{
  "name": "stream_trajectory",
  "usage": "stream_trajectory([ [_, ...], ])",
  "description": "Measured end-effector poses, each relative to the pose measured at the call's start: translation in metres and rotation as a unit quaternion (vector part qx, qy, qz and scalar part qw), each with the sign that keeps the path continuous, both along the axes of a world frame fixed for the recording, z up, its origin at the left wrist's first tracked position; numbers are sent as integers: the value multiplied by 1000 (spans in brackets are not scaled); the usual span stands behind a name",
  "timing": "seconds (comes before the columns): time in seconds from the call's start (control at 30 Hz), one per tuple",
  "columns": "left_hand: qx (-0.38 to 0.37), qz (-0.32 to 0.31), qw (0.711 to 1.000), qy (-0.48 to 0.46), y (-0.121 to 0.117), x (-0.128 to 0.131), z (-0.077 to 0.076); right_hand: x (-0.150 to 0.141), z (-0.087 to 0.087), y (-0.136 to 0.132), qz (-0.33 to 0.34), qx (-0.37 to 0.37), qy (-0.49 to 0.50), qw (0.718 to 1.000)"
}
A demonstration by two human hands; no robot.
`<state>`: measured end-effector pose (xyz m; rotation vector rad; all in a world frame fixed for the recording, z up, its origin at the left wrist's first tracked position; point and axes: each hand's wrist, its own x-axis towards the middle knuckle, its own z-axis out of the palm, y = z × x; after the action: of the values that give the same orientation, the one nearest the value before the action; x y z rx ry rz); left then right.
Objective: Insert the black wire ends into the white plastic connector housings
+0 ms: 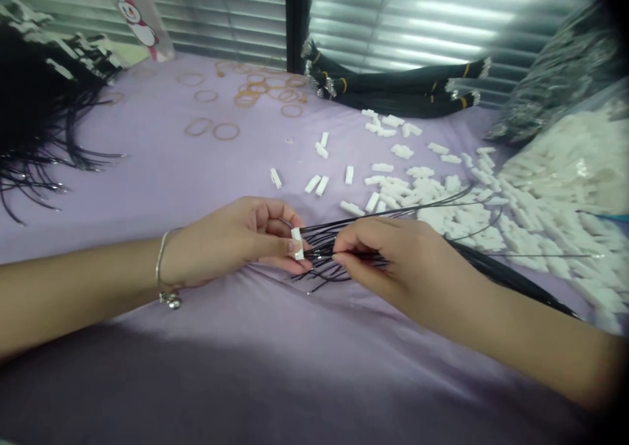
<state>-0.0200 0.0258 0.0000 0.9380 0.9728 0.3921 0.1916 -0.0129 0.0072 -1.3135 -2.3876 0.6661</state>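
Between the thumb and fingers of my left hand is a small white plastic connector housing, held upright. Thin black wires run rightward from its upper end. My right hand pinches black wire just right of the housing, thumb and forefinger together. Loose wire ends with shiny tips fan out between and below the two hands. The rest of the black wire bundle passes under my right hand and trails off to the right. Whether the pinched wire touches the housing I cannot tell.
White connector housings lie heaped at right, beside a clear bag of more. Tan rubber bands are scattered at the back. Tied black wire bundles lie by the blinds. Wires with white housings pile up at left on the purple cloth.
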Motion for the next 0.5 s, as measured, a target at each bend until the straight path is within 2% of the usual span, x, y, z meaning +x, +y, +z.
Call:
stream_trajectory([
  [0.1, 1, -5, 1000, -10, 1, -1, -2, -1, 5, 0, -11, -73, -4, 997],
  [0.2, 4, -4, 1000, -11, 1, 0, -3, -2, 6, 0, -4, -89, -11, 996],
  [0.3, -1, -3, 1000, -13, 1, 0, -3, -1, 4, 0, 14, -35, 0, 999],
  [0.43, 5, -6, 1000, -9, 0, 0, -2, 0, 7, -3, 25, 110, 63, 992],
  [0.5, 15, -7, 1000, -9, 0, 1, -2, -1, 10, -6, 11, 116, 52, 992],
])
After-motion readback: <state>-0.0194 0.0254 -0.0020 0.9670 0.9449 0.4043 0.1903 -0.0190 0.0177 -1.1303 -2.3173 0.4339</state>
